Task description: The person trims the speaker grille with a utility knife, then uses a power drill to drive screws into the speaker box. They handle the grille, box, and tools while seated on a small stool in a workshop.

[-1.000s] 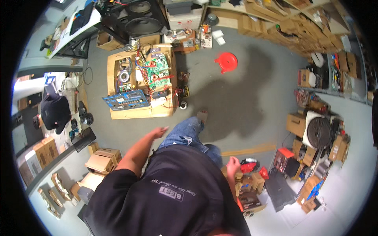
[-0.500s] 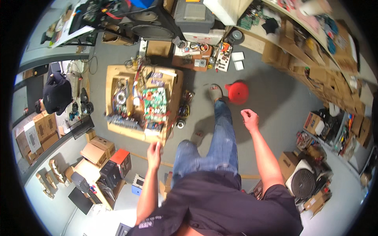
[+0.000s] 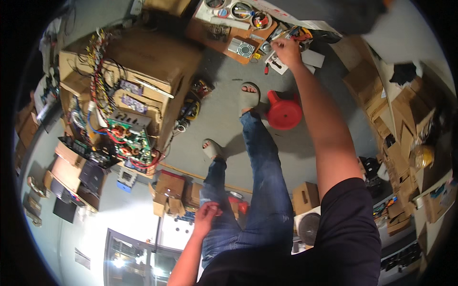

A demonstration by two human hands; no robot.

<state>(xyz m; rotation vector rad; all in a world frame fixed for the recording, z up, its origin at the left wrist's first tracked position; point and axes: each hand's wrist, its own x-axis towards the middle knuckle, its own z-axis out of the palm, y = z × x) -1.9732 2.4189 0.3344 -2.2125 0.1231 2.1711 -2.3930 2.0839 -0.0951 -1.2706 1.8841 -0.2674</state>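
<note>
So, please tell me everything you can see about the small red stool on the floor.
The red stool looks like moulded plastic, with a round seat seen almost from above and a short stub, perhaps a leg or handle, at its upper left. It stands on the grey floor, close to the right of the person's forward foot in a grey sandal; whether they touch cannot be told. The right arm passes above it. Neither hand touches it.

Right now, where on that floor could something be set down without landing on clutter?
Bare grey floor lies between the cardboard bench and the red stool, around the feet. The wooden board under the right hand is crowded with parts, and boxes line the right wall.
</note>
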